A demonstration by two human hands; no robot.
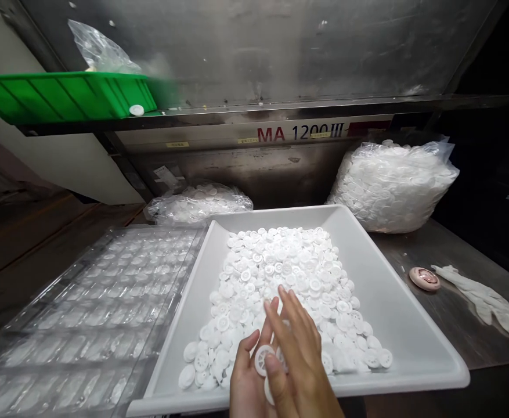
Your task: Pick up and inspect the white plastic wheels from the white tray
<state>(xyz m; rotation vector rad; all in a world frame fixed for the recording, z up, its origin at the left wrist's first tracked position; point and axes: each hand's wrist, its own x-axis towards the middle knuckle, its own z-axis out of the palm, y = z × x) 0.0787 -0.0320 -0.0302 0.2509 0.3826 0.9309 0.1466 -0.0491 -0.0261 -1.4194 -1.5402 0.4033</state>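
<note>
My left hand (246,383) is cupped palm up over the near part of a grey-white tray (411,342), holding several white plastic discs (263,360) with spoked centres. Against it lies my right hand (302,363), fingers together and pointing forward, its thumb pressed onto the discs between the two palms. Part of these discs is hidden by the fingers. Under and beyond both hands, a heap of loose white discs (275,261) spreads over the tray floor.
Clear plastic blister trays (119,290) lie on the left. Filled clear bags stand behind, one small (202,200) and one large (393,186). A round pinkish object (425,278) and a white glove (484,293) are at right. A green bin (62,96) sits on the ledge above.
</note>
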